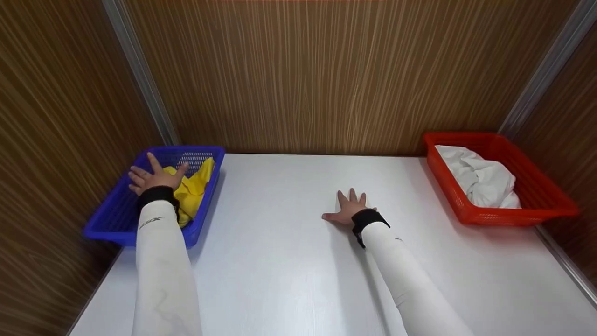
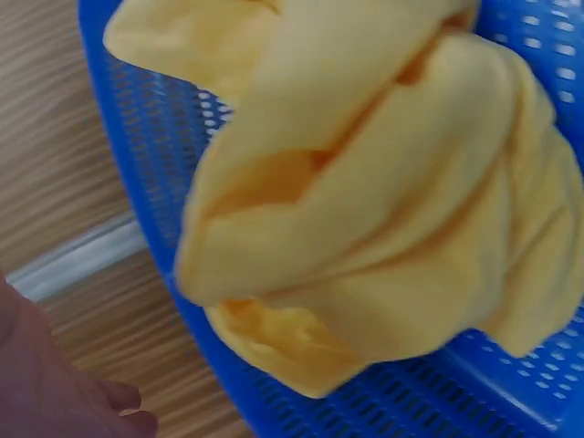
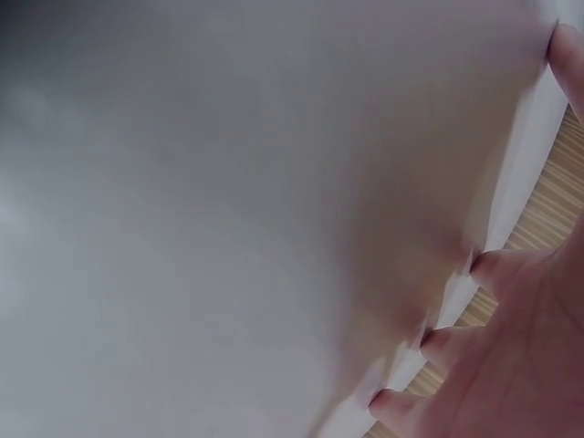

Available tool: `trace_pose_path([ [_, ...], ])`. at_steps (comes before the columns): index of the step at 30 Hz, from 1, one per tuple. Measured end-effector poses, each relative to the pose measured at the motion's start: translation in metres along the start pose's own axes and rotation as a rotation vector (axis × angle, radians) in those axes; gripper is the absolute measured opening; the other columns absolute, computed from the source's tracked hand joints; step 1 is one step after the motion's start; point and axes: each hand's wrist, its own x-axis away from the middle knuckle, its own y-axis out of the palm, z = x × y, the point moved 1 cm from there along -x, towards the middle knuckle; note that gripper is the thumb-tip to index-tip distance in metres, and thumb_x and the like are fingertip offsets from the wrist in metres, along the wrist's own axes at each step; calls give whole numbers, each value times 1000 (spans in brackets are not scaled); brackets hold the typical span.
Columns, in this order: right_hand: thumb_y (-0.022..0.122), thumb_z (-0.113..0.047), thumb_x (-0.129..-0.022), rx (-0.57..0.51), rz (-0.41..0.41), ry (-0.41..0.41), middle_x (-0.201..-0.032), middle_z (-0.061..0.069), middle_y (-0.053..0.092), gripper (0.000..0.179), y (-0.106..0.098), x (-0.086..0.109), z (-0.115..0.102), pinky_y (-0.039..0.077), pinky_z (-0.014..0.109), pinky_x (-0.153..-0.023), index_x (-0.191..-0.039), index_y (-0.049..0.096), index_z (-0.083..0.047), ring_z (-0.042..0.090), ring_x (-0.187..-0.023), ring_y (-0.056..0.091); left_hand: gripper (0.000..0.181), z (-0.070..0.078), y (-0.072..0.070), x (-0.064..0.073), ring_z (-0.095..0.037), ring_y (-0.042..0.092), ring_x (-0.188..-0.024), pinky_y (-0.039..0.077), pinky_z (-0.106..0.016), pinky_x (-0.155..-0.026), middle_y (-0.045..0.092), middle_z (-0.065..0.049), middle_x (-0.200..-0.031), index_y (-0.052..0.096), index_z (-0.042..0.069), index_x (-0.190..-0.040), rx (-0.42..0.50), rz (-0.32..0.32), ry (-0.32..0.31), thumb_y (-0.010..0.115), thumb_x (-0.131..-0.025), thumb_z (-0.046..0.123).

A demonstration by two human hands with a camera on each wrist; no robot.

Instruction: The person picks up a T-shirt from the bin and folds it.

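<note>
My left hand (image 1: 157, 177) is held with fingers spread over the blue basket (image 1: 212, 200) at the left, holding nothing. A crumpled yellow cloth (image 2: 365, 210) lies in that basket, partly hidden behind the hand in the head view. In the left wrist view the hand's edge shows at the lower left, apart from the cloth. My right hand (image 1: 349, 209) is at the middle of the white table (image 1: 270, 242), fingers splayed and fingertips (image 3: 488, 265) right at its surface, with nothing in its grasp.
A red basket (image 1: 471, 214) stands at the far right with a crumpled white cloth (image 1: 487, 179) inside. Brown wood-grain panels (image 1: 303, 74) enclose the table at the back and both sides, joined by metal corner strips (image 1: 140, 65).
</note>
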Motion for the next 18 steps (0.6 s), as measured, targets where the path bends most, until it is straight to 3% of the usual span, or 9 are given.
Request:
trace_pose_path([
  [4, 58, -77, -87, 9, -6, 1, -172, 24, -6, 110, -3, 9, -5, 9, 87, -110, -167, 10, -19, 56, -155, -10, 121, -10, 10, 8, -62, -21, -149, -6, -75, -120, -31, -40, -157, -34, 15, -156, -43, -73, -29, 44, -90, 80],
  [9, 58, -75, -89, -13, -17, -3, -172, 22, -7, 108, -6, 16, -8, 8, 85, -112, -167, 10, -19, 54, -155, -11, 122, -11, 19, 19, -67, -12, -148, 6, -80, -117, -25, -41, -160, -30, 17, -158, -68, -162, -30, 60, -90, 65],
  [15, 58, -76, -89, 0, -16, -2, -172, 21, -8, 108, -4, 12, -6, 8, 86, -111, -167, 9, -19, 54, -155, -12, 113, -9, 27, 25, -72, -9, -145, 11, -82, -114, -30, -41, -158, -16, 21, -163, -66, -228, -2, 66, -93, 53],
  [18, 58, -75, -89, 5, -10, -11, -172, 23, -6, 108, -5, 13, -7, 9, 87, -110, -167, 10, -18, 55, -155, -11, 109, -10, 30, 30, -69, -12, -146, 10, -83, -114, -30, -39, -158, -10, 18, -164, -84, -252, -47, 68, -94, 47],
])
